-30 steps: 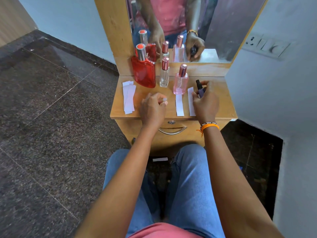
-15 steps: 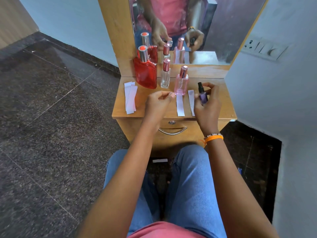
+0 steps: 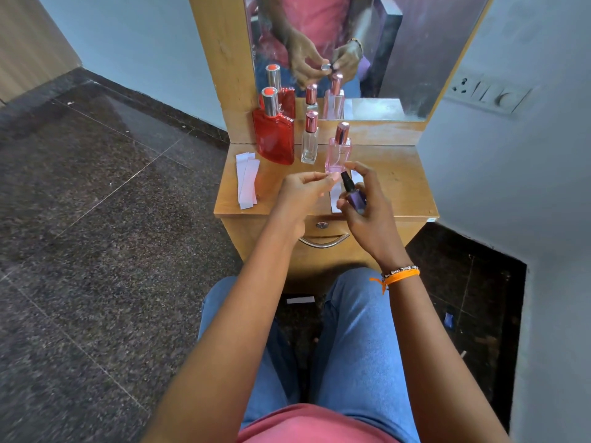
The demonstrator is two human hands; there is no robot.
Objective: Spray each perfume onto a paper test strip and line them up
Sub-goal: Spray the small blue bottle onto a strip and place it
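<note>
I see my right hand (image 3: pixel 367 209) gripping the small faceted purple glass perfume bottle (image 3: pixel 356 198), black sprayer bare. My left hand (image 3: pixel 302 193) pinches its small cap (image 3: pixel 335 176) just beside it. White paper strips (image 3: pixel 336 199) lie beneath on the wooden tabletop (image 3: pixel 399 183); beyond my hands stand a flat red glass bottle (image 3: pixel 275 139), clear and pink ones.

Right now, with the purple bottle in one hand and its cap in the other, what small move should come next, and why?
Probably bring the cap onto the purple bottle's nozzle. The right hand grips the bottle with its black sprayer bare, the left hand pinches a small cap just beside it, and strips already lie on the table beneath.
</note>
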